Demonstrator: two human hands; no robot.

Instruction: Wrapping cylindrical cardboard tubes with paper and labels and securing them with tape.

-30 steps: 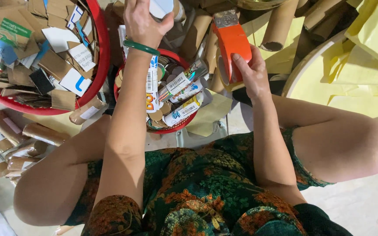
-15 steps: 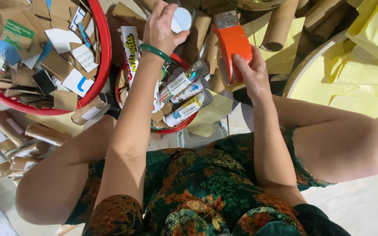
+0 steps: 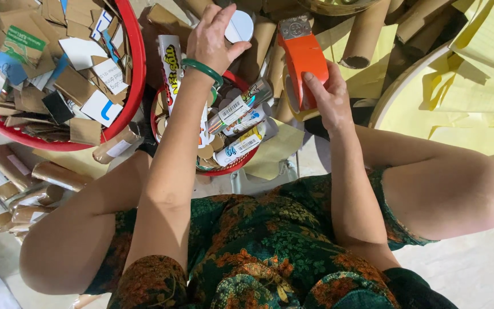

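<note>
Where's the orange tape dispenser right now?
In the head view, the orange tape dispenser is top centre, gripped by the right hand, just right of the small red basket.

Orange tape dispenser [image 3: 303, 63], white round disc [image 3: 239, 26], green bangle [image 3: 202, 67], red basins [image 3: 134, 74], green floral dress [image 3: 264, 252]

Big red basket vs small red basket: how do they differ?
Size: the big red basket is much wider than the small red basket. Contents: the big red basket holds flat, torn cardboard scraps; the small red basket holds rolled, printed cardboard tubes. Place: the big red basket sits at the person's far left, cut off by the frame; the small red basket sits straight ahead, under the left hand. Both have red rims and are filled with cardboard.
</note>
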